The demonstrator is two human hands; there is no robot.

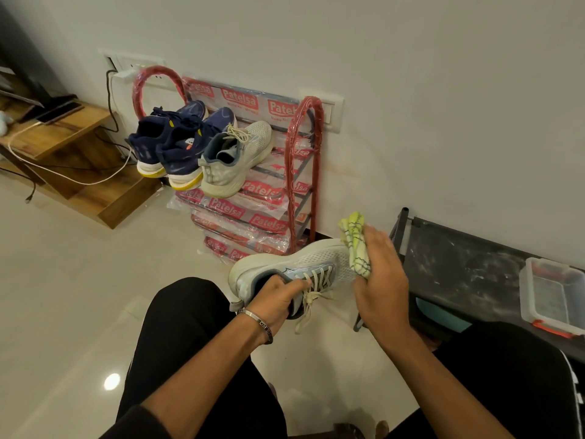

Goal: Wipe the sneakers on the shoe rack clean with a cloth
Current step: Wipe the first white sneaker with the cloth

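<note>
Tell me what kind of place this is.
Probably a room in a home: a red shoe rack with sneakers against the wall, a low wooden stand with charging cables, and a glossy tiled floor.

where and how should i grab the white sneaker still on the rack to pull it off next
Grip the white sneaker by its heel collar, coming from the front. Its heel faces you and overhangs the shoe rack, the opening is exposed, and the navy sneaker crowds its left side, so the right side is freer.

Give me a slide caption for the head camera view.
Left hand holds a white sneaker while right hand wipes its toe with a yellow-green cloth.
</note>
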